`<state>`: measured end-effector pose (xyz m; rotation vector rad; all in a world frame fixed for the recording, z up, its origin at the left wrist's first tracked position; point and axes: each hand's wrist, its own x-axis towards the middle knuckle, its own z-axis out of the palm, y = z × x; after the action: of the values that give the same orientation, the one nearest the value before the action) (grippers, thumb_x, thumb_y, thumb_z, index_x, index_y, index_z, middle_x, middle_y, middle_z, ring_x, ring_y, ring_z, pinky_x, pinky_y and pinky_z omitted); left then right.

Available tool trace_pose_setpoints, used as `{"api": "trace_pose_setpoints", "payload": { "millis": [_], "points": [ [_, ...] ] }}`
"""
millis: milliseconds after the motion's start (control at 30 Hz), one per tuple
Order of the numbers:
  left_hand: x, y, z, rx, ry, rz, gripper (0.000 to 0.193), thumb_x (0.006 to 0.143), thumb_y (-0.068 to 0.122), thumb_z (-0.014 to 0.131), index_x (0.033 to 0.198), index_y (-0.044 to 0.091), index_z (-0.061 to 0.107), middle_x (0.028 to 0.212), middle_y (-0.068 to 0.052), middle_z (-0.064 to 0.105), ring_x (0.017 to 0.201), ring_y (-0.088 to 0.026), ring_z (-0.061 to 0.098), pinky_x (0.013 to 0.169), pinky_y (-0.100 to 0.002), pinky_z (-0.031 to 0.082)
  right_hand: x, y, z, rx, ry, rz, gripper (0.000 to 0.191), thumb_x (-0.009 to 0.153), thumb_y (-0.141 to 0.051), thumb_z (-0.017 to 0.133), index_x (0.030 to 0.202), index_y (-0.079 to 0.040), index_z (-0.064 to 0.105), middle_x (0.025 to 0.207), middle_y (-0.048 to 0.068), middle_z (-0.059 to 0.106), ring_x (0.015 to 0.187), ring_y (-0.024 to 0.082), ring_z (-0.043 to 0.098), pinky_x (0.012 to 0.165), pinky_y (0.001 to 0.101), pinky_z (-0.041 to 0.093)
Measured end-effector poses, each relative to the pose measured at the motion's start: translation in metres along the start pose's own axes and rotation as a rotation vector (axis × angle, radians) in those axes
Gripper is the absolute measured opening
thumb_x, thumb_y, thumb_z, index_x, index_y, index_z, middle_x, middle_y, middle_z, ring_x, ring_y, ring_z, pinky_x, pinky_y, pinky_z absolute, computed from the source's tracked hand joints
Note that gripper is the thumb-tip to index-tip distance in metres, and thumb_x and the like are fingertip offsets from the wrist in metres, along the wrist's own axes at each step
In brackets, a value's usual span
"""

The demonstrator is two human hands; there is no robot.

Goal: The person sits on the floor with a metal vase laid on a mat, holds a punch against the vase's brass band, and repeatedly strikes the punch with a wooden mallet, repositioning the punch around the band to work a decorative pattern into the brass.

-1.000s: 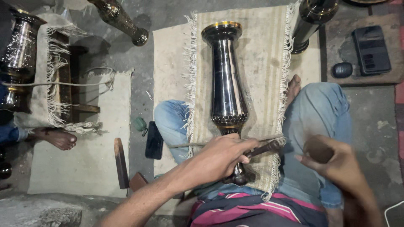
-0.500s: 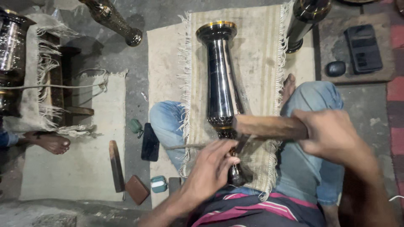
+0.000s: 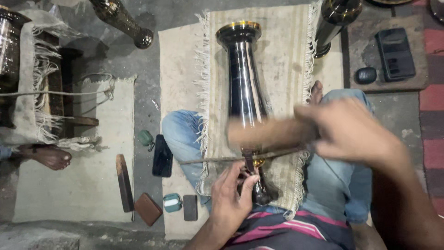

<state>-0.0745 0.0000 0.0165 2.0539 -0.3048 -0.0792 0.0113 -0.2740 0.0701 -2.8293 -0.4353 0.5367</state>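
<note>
— Fringed woven mat (image 3: pixel 282 60) over lap: what lies on it?
— Glossy dark flared vase (image 3: pixel 245 92). Left hand (image 3: pixel 231 194) pinches a thin chisel (image 3: pixel 240 157) at its neck.
— Right hand (image 3: pixel 351 134)?
— Clenched on a blurred wooden mallet (image 3: pixel 263 132), now lower than before.

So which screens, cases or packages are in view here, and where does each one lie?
Phone: floor beside the left knee, dark rectangle, screen off.
Black device: brown mat, top right, rectangular.
Oval case: same mat, small, dark.
Teal case: bottom, rounded, teal and white.
No labels or signs legible.
</note>
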Motion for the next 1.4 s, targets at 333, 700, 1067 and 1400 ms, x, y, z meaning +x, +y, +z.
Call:
{"api": "trace_pose_setpoints", "payload": {
  "millis": [333, 700, 1067, 1400],
  "points": [
    [0.030, -0.003, -0.023, -0.026, -0.296, 0.142, 0.034, 0.094, 0.011, 0.072, 0.123, -0.003, 0.063, 0.096, -0.016, 0.072, 0.088, -0.033, 0.068, 0.081, -0.040, 0.052, -0.025, 0.027, 0.027, 0.184, 0.221, 0.214, 0.050, 0.066, -0.021, 0.082, 0.113, -0.013, 0.068, 0.082, 0.012, 0.075, 0.074, 0.030, 0.074, 0.070, 0.0430, 0.057],
    [0.046, 0.011, -0.029, -0.021, -0.422, 0.245, 0.030, 0.097, 0.012, 0.066, 0.123, -0.003, 0.066, 0.116, -0.021, 0.072, 0.101, -0.038, 0.069, 0.087, -0.042, 0.054, -0.066, 0.074, 0.100, 0.073, 0.174, 0.145, 0.068, 0.053, -0.016, 0.091, 0.119, -0.013, 0.075, 0.082, 0.010, 0.078, 0.077, 0.025, 0.075, 0.069, 0.0390, 0.058],
    [0.057, 0.008, -0.034, -0.029, -0.578, 0.297, 0.031, 0.095, 0.010, 0.066, 0.124, 0.000, 0.067, 0.106, -0.018, 0.072, 0.102, -0.037, 0.069, 0.087, -0.043, 0.054, -0.086, 0.047, 0.115, 0.449, 0.496, 0.218, 0.043, 0.056, -0.008, 0.082, 0.096, -0.003, 0.071, 0.075, 0.017, 0.068, 0.070, 0.032, 0.070, 0.061, 0.0384, 0.050],
    [0.073, 0.000, -0.040, -0.087, -0.630, 0.350, 0.038, 0.099, 0.020, 0.068, 0.131, 0.000, 0.059, 0.105, -0.019, 0.068, 0.098, -0.038, 0.068, 0.082, -0.043, 0.052, -0.081, 0.040, 0.108, 0.656, 0.582, 0.313, 0.036, 0.068, -0.010, 0.084, 0.100, -0.007, 0.067, 0.071, 0.010, 0.061, 0.061, 0.011, 0.056, 0.057, 0.0314, 0.047]
  ]
}}
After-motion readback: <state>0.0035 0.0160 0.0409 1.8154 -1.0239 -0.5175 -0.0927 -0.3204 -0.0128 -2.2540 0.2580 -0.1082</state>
